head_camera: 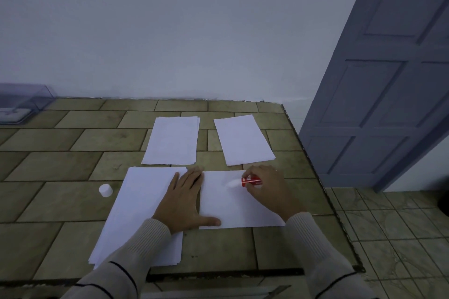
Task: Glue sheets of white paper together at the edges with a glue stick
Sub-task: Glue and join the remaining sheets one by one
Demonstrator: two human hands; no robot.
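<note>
A single white sheet point(233, 206) lies in front of me on the tiled table. My left hand point(185, 201) presses flat across its left edge, fingers spread, also overlapping a stack of white paper point(136, 216) to the left. My right hand point(267, 187) holds a red glue stick point(251, 181) sideways, its white tip blurred and touching the sheet near the top edge. The glue stick's white cap point(106, 190) stands on the table left of the stack. Farther back lie another paper stack point(172, 141) and a separate white sheet point(244, 139).
The tiled table point(60, 165) ends at a dark metal rim on the right and front. A clear plastic box point(21, 103) sits at the back left against the white wall. A blue-grey door point(388, 80) stands to the right, above a tiled floor.
</note>
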